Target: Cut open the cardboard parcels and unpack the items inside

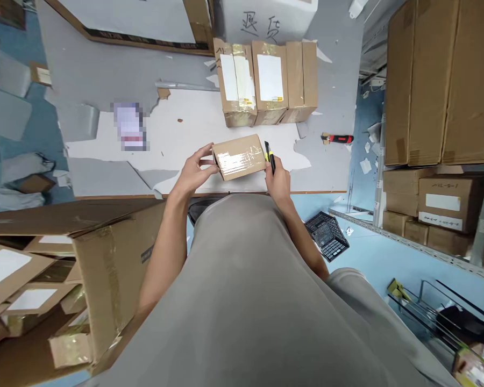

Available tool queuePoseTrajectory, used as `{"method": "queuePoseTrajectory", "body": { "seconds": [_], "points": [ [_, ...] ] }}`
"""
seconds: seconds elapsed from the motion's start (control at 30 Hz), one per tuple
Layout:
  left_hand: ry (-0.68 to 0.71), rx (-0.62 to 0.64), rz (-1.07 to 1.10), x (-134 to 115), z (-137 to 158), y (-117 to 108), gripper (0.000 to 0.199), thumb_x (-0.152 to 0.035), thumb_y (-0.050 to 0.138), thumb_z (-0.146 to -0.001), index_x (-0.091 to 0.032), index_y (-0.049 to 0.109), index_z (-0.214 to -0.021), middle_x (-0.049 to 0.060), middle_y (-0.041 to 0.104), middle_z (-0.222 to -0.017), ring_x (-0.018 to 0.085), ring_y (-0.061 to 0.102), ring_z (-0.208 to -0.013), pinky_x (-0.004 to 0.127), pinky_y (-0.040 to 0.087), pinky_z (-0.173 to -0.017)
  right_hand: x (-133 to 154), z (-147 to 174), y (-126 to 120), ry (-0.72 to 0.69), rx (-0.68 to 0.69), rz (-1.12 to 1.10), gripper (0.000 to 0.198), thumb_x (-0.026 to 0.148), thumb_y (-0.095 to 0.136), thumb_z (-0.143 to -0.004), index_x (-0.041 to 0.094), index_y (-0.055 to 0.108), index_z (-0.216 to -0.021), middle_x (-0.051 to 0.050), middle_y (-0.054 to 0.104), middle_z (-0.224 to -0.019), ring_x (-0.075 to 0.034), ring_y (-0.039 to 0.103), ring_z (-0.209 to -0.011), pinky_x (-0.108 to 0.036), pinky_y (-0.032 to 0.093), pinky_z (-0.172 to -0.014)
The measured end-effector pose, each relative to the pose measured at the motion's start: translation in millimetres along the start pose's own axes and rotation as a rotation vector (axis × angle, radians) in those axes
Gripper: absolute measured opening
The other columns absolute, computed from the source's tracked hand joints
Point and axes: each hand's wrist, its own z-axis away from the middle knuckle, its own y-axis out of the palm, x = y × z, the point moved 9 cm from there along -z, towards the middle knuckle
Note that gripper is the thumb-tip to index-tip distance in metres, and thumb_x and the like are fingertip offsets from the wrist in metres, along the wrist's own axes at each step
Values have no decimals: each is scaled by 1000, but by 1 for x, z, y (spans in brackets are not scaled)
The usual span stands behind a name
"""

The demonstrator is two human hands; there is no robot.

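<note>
A small brown cardboard box [240, 157] with shiny clear tape on its upper face is held just above the near part of the worktable. My left hand [196, 171] grips its left end, thumb and fingers on either side of the edge. At the box's right end is my right hand [279, 180], its fingers closed around a black and yellow utility knife [270, 157]. The knife points away from me, and the right fingertips are at or very near the box's corner; whether they press on it I cannot tell.
Taped boxes [270, 80] stand in a row behind, before a white container [266, 21]. A red and black cutter [341, 138] lies at the right, a blurred-out item [130, 126] at the left. A large open carton [116, 269] of boxes stands left; shelves [435, 263] are right.
</note>
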Motion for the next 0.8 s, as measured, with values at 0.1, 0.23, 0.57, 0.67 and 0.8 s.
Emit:
{"method": "queuePoseTrajectory", "body": {
  "seconds": [0.1,0.23,0.57,0.67,0.8],
  "points": [
    [8,36,15,1,-2,0,95,-36,89,-77,-26,65,-168,16,67,-166,32,75,-130,56,64,-120,-6,-3,2,-13,-25,-56,58,61,27,-125,24,62,-152,-16,87,-123,-36,82,-108,-50,64,-104],
    [23,50,-60,1,-4,6,102,-32,92,-74,-25,61,-171,18,63,-165,33,73,-131,54,68,-114,-4,-1,4,8,-14,-13,51,53,30,-126,24,59,-156,-17,86,-132,-38,82,-115,-51,64,-106],
    [-44,18,46,4,1,12,81,-43,79,-89,-29,62,-168,15,67,-166,35,72,-133,55,69,-109,14,2,-2,80,70,162,50,44,30,-127,24,51,-168,-16,84,-142,-34,83,-126,-45,63,-110],
    [-55,-118,2,1,-1,11,66,-53,78,-95,-26,68,-154,15,71,-159,36,71,-138,54,66,-112,16,2,-5,52,81,131,51,44,29,-128,23,54,-167,-15,85,-135,-33,82,-123,-44,64,-109],
    [8,-240,-104,-11,0,15,72,-57,90,-88,-23,66,-147,17,74,-152,35,71,-138,51,61,-117,18,8,-15,25,65,111,49,44,33,-128,23,58,-165,-13,86,-127,-30,83,-116,-42,64,-107]
  ]
}}
